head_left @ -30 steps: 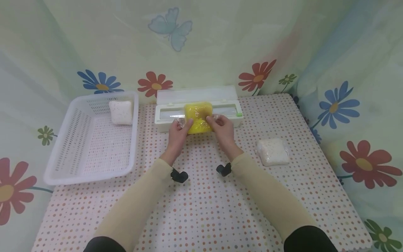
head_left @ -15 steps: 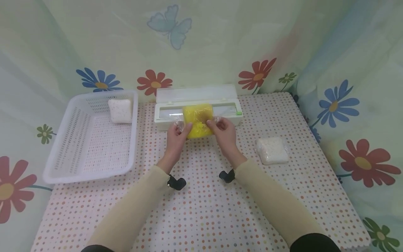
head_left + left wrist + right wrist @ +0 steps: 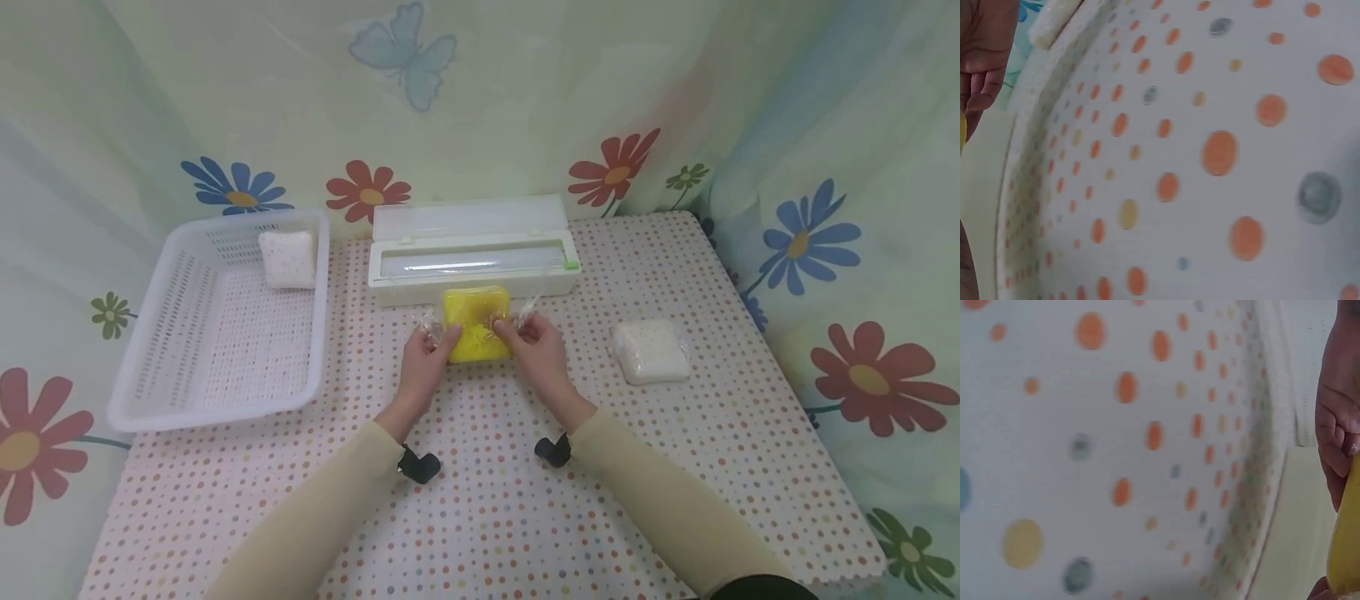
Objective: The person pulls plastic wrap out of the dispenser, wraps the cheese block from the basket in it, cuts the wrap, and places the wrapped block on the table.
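Note:
A yellow square block wrapped in clear cling film is held between both hands, just in front of the cling film dispenser. My left hand pinches its left side, thumb on the upper face. On the right side my right hand grips it likewise, with the thumb pressing the film. Loose film ends stick out at both sides. In the right wrist view the yellow block shows edge-on at the right border. The fingers behind the block are hidden in the head view.
The dispenser's lid stands open over a film roll, and a green slider sits at its right end. A white basket at left holds a speckled white block. Another white block, film-wrapped, lies at right.
Both hands have drawn the yellow block back from over the dispenser toward the body. The film roll, partly covered by it before, now shows fully.

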{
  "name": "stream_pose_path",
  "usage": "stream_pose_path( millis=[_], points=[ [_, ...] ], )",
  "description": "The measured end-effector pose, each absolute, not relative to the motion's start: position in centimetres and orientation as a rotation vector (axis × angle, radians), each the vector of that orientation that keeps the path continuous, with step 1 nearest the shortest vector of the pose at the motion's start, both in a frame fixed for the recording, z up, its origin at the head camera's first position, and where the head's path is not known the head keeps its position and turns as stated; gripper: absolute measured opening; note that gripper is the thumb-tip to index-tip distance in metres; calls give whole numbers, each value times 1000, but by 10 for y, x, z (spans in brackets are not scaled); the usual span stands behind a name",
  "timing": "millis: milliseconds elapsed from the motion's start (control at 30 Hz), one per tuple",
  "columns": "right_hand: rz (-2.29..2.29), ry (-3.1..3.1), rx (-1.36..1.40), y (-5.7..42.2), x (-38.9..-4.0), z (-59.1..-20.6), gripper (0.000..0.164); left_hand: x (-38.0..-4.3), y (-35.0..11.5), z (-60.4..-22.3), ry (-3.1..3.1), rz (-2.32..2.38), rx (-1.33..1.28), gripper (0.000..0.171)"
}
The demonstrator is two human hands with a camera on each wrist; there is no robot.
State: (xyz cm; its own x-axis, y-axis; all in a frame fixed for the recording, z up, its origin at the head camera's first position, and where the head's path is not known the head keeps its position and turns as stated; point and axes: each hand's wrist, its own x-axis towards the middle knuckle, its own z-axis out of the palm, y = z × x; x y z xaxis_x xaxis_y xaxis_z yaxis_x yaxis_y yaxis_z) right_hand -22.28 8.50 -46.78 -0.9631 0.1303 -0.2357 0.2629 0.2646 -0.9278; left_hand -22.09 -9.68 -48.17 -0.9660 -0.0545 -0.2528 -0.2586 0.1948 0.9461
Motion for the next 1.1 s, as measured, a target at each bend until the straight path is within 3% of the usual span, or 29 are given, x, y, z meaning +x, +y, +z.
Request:
stream_pose_path(
  millis=[200,333,433,600,900,1100],
  points=[
    [-1644,2448,409,85,-228,-480,69,-225,-97,-492,2347,1728,-361,66],
    [-1597,2498,398,82,-235,-482,58,-231,-95,-493,2394,1641,-424,76],
    [-1559,2555,394,78,-240,-483,48,-237,-92,-494,2456,1575,-461,71],
    [-1482,2555,391,78,-246,-485,47,-244,-92,-498,2620,1429,-451,53],
    [-1403,2528,469,90,-262,-491,53,-249,-98,-500,2611,1414,-445,61],
    [-1485,2597,546,83,-270,-496,33,-249,-95,-503,2625,1553,-487,55]
  ],
)
